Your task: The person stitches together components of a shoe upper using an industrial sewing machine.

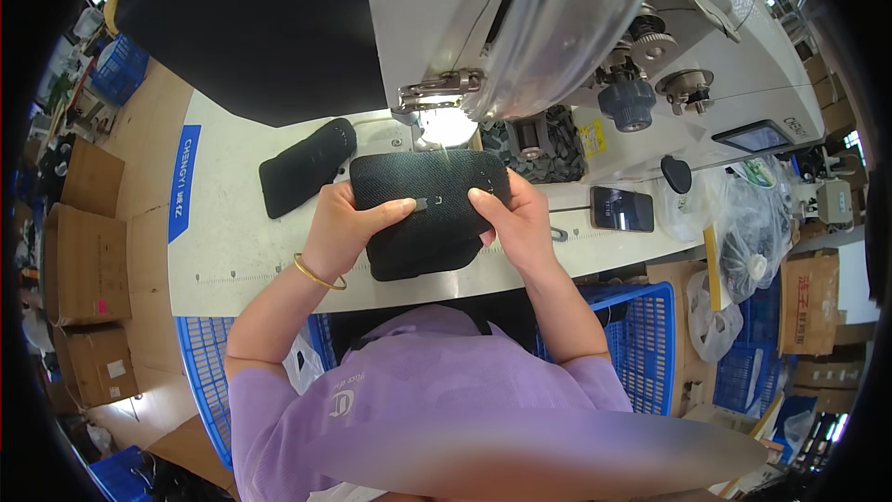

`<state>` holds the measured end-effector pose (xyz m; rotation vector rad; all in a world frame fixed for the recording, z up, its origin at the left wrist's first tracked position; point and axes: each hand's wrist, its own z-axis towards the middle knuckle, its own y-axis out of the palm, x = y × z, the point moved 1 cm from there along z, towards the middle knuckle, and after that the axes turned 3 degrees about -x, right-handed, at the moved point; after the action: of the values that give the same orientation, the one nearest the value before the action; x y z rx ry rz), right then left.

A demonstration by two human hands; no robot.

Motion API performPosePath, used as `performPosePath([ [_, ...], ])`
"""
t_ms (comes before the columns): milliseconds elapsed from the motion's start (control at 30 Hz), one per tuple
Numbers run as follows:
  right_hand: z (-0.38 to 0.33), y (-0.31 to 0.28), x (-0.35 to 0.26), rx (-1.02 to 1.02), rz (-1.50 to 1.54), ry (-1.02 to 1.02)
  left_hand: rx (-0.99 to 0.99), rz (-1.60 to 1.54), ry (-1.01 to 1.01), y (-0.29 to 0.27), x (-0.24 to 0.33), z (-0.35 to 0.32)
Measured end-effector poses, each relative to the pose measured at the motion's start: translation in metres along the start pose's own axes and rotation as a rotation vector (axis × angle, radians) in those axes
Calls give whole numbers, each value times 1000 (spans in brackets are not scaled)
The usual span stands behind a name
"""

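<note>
Head view: at a white worktable (232, 251), two hands grip one black fabric piece (427, 214) before a sewing machine (520, 46). Left hand (348, 223) and right hand (511, 218) each press fingers on top, thumbs beneath, beside a small metal tag. A second black piece (307, 165) lies left; one phone (621, 209) right; two blue crates (641, 344) flank below.
</note>
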<state>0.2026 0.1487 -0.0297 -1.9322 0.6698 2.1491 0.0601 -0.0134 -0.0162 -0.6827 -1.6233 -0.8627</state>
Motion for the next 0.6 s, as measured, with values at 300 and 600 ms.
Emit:
performPosePath([
  [300, 2, 0, 1, 1, -9, 20, -10, 28, 2, -3, 1, 4],
  [600, 28, 2, -11, 91, -55, -39, -70, -2, 23, -13, 28, 44],
])
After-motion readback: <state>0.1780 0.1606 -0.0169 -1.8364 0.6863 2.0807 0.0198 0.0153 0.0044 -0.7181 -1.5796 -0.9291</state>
